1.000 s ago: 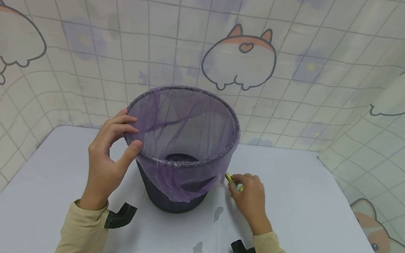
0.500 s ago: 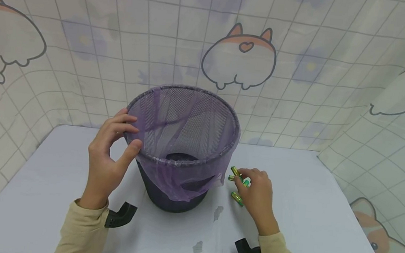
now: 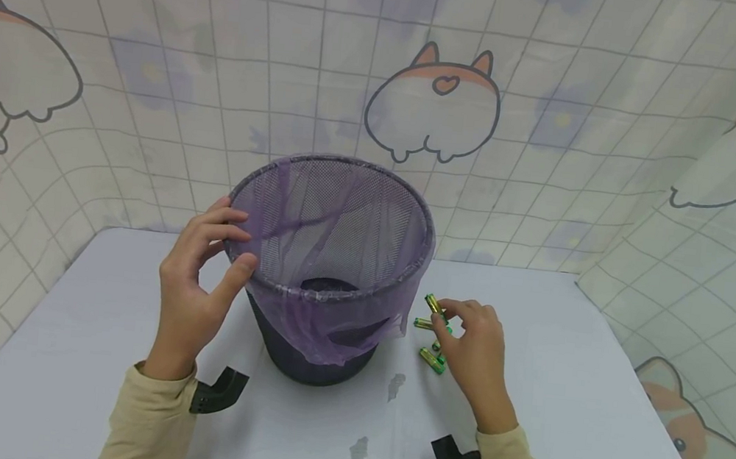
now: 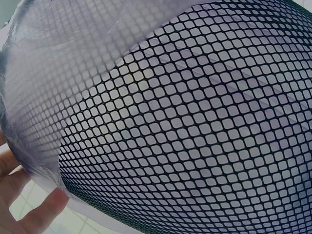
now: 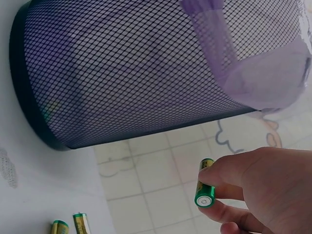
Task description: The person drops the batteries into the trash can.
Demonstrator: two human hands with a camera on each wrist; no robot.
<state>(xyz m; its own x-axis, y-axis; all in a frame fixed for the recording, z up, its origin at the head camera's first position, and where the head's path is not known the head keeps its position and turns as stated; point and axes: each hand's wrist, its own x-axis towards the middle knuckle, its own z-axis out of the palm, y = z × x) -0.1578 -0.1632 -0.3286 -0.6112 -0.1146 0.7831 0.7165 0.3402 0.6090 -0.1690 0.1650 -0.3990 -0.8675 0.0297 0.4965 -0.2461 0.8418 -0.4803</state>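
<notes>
Your right hand (image 3: 474, 354) pinches one green-and-gold cylindrical battery (image 3: 433, 304), lifted right of the purple-lined black mesh bin (image 3: 280, 345); your left hand (image 3: 194, 290) grips the bin's rim (image 3: 432, 224). Loose batteries (image 3: 431, 360) right of the bin remain unlifted; any inside, you can't tell.

Green-and-gold battery (image 5: 204, 189) in the right hand (image 5: 273, 187), near a mesh bin (image 5: 122, 78).

The person's sleeves (image 3: 150, 419) were plain beige and reached the wrists. A bent, matte black piece (image 3: 219, 392) jutted from each sleeve.
</notes>
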